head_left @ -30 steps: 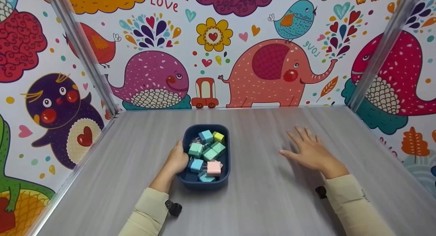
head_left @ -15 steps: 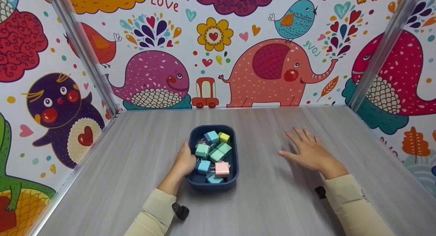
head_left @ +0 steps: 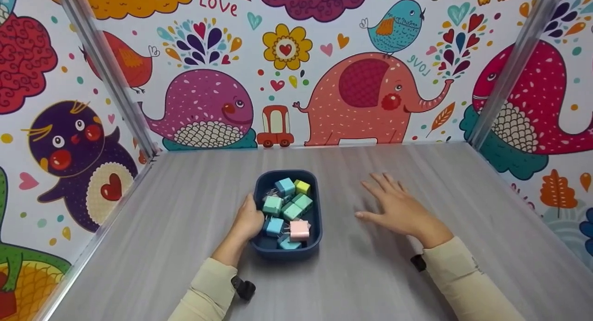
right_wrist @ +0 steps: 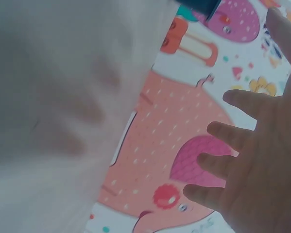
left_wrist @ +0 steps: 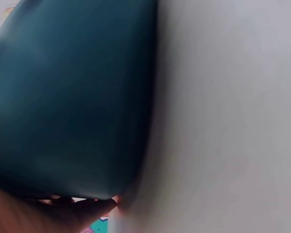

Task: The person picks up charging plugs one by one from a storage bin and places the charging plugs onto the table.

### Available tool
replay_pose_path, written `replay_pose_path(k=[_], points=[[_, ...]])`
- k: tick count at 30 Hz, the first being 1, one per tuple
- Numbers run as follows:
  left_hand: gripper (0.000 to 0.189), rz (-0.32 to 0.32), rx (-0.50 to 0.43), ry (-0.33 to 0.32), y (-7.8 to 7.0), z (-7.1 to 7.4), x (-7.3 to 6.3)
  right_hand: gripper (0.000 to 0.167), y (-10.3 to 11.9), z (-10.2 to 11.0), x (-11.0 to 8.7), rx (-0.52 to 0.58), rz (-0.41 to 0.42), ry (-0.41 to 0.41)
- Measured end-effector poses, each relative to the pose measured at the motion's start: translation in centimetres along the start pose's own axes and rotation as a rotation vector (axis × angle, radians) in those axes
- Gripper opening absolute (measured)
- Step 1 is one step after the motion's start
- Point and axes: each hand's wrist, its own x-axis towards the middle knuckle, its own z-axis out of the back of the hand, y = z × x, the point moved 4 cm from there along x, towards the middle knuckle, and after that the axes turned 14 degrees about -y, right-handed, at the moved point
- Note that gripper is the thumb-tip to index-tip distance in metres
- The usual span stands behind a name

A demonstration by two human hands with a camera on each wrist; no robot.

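Observation:
A dark blue plastic bin stands left of centre on the table, holding several small wall chargers with metal prongs. Among them are a pink charger, a yellow charger, a light blue charger and a mint green charger. My left hand grips the bin's left side, thumb at the rim. In the left wrist view its fingers curl against the bin's outer wall. Palm down and fingers spread, my right hand hovers over the table right of the bin, holding nothing; the right wrist view shows the same spread fingers.
The grey wood-grain table meets a patterned back wall with cartoon animals. Metal posts stand at the back corners, and similarly printed panels flank both sides. A small black camera sits on the left wrist.
The bin has slid a little to the right with my left hand gripping it, then stayed about there. My right hand has shifted left toward the bin, fingers still spread.

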Motion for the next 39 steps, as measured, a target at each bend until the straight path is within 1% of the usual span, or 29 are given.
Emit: replay_pose_path(k=[4,8,12,15,18,24,28,30,34,37,39], points=[[0.072,0.003,-0.024,0.000,0.1,-0.1,0.1,0.092,2.0,-0.1,0.6,0.011,0.042,0.000],[0.077,0.012,-0.037,0.003,0.2,-0.2,0.0,0.092,3.9,-0.4,1.2,0.028,0.049,0.029],[0.079,0.001,-0.042,0.002,0.2,-0.3,0.0,0.091,6.1,-0.7,1.9,0.032,0.066,0.053],[0.079,-0.007,-0.034,0.004,0.2,-0.3,0.1,0.087,8.0,-1.1,2.4,0.038,0.102,0.063],[0.079,-0.010,-0.033,0.003,0.1,-0.2,0.1,0.078,9.8,-1.4,2.8,0.058,0.149,0.075],[0.081,-0.011,-0.027,0.008,0.1,-0.1,0.1,0.053,12.9,-2.2,3.2,0.107,0.233,0.108],[0.081,-0.011,-0.016,0.019,0.0,-0.2,0.1,0.041,14.3,-3.3,3.3,0.146,0.303,0.104],[0.081,-0.010,-0.015,0.023,0.0,-0.2,0.1,0.039,14.7,-3.9,3.3,0.165,0.348,0.089],[0.080,-0.034,-0.007,0.009,0.0,-0.1,0.0,0.035,15.0,-4.9,3.1,0.181,0.425,0.061],[0.079,-0.046,-0.007,0.002,-0.1,0.0,0.0,0.030,15.0,-5.4,3.0,0.163,0.443,0.059],[0.079,-0.044,-0.010,0.005,-0.1,-0.1,0.0,0.028,15.0,-5.8,3.0,0.161,0.437,0.075]])
